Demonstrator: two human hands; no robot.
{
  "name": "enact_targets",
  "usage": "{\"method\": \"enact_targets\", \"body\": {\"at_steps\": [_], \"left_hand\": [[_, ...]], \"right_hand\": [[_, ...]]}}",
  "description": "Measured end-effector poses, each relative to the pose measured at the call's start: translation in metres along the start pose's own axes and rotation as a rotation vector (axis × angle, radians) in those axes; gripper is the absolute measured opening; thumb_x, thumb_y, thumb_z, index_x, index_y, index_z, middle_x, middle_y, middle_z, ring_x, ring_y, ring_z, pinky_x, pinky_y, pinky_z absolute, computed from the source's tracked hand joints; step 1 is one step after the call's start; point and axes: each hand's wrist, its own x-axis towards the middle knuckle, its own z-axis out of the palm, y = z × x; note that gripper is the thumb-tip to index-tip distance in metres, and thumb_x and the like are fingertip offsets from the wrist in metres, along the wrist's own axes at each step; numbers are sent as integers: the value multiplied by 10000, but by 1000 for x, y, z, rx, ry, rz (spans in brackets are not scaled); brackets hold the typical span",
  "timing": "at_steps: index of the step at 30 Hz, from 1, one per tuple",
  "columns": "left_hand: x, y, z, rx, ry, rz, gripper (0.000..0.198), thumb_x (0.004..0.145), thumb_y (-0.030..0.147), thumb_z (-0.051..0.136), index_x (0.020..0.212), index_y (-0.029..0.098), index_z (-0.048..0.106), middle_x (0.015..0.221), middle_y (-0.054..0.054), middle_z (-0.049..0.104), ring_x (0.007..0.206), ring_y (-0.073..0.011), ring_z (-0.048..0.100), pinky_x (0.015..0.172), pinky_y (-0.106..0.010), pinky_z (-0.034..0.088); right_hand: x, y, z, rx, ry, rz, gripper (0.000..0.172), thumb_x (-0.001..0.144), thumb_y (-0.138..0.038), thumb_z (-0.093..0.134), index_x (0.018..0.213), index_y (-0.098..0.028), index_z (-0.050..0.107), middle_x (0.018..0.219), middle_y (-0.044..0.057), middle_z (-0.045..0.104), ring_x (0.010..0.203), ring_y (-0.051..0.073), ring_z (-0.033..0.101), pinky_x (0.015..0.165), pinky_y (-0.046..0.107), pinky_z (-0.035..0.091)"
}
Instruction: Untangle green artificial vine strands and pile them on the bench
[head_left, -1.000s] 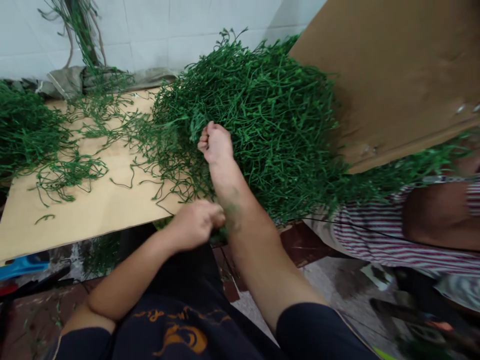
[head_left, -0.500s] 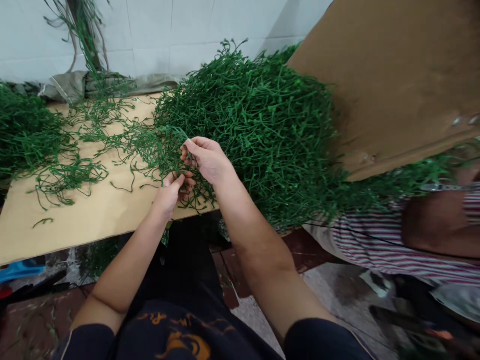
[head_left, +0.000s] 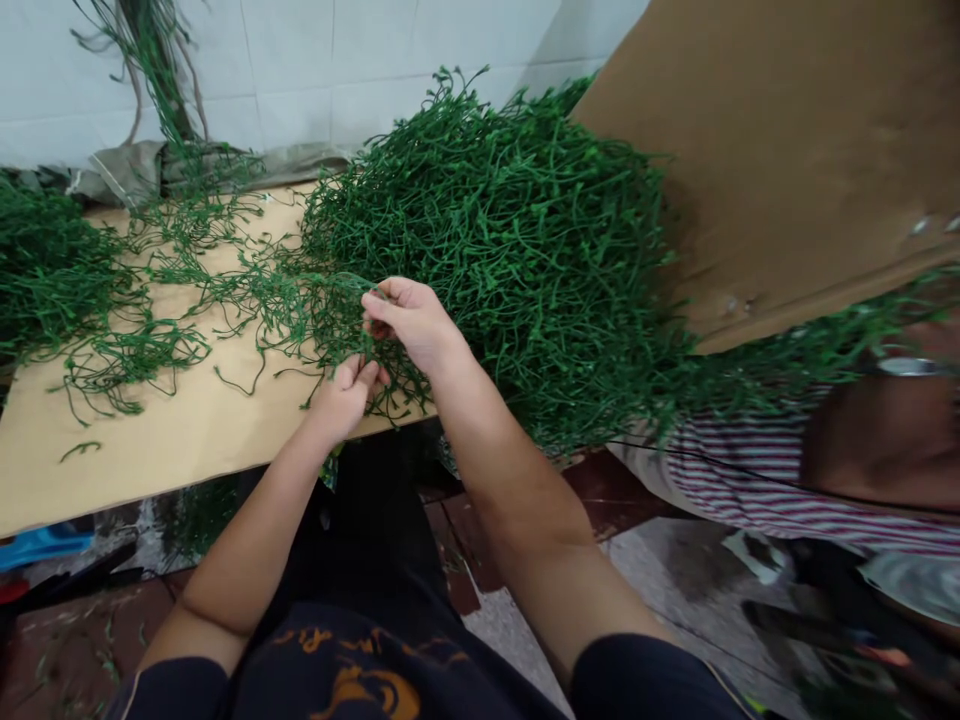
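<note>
A big tangled heap of green plastic sprigs lies on a sheet of cardboard in front of me. At the heap's near left edge my right hand pinches a thin green sprig between thumb and fingers. Just below it, my left hand has its fingers closed on strands of the same tangle. Both hands sit close together, almost touching, above the cardboard's front edge.
Loose sprigs are scattered over the cardboard, with another green pile at far left. A large cardboard box flap rises at right. Another person in a striped shirt sits at right. A tiled wall stands behind.
My left hand has come up from the cardboard's edge to the tangle. My right hand has drawn back from deep in the heap to its near edge and now pinches a sprig.
</note>
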Motion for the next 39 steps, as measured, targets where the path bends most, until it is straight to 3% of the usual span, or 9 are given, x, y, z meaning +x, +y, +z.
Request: {"method": "enact_targets", "body": {"at_steps": [5,7,11,16,22,26,29,33,39], "left_hand": [[-20,15,1,695,-407,200,293,829,402,461,813,165,633,750,-58,621,725,-186,564,690,-289,421],[-25,26,-3,833,-439,241,287,790,409,526,842,155,649,850,-98,650,821,-229,588,751,-327,437],[-16,35,-23,728,-174,262,201,787,325,542,845,170,656,890,-85,663,840,-207,595,789,-325,447],[21,25,-31,115,316,126,330,750,300,605,1029,137,544,1057,-100,612,887,-161,578,781,-282,461],[38,20,-20,-33,194,201,109,809,246,510,766,148,524,715,-11,575,665,-102,508,654,-221,415],[36,15,-19,195,271,193,254,814,301,499,602,172,440,555,26,460,551,-96,426,587,-236,345],[34,12,-19,337,240,183,291,808,349,499,582,173,443,529,27,446,544,-105,428,570,-239,329],[32,12,-21,497,232,171,213,789,305,511,635,158,526,557,2,502,587,-138,477,579,-252,338],[14,9,-26,511,216,221,368,872,403,350,653,172,536,558,-3,496,563,-134,463,581,-255,330]], "right_hand": [[2,-7,-11,52,64,-18,255,813,-328,561,644,-161,467,476,-69,509,398,21,451,399,136,326],[0,-9,-14,10,20,-59,267,821,-331,552,629,-159,481,467,-69,494,397,21,439,402,137,330],[-6,-14,-15,-72,-34,-115,293,818,-326,554,587,-157,490,443,-67,449,394,27,401,404,149,324],[-14,-17,-9,-33,-130,-87,326,834,-346,525,570,-160,480,433,-61,426,388,39,376,406,170,311],[-26,-18,-26,-290,-276,79,291,752,-376,625,587,-155,531,449,-35,511,393,58,429,407,192,340],[-31,-34,-41,-484,-90,-127,247,654,-356,716,587,-155,589,501,-17,553,466,68,450,448,199,327],[-20,-43,-25,-505,20,-302,202,684,-331,690,605,-165,606,542,-25,540,551,75,466,525,202,337],[5,-34,13,-653,-251,-154,280,667,-223,700,453,-145,538,435,-33,449,490,67,390,518,226,287],[28,-14,22,-189,-82,-103,320,808,-174,540,495,-152,477,478,-30,506,449,50,445,479,185,348]]}}
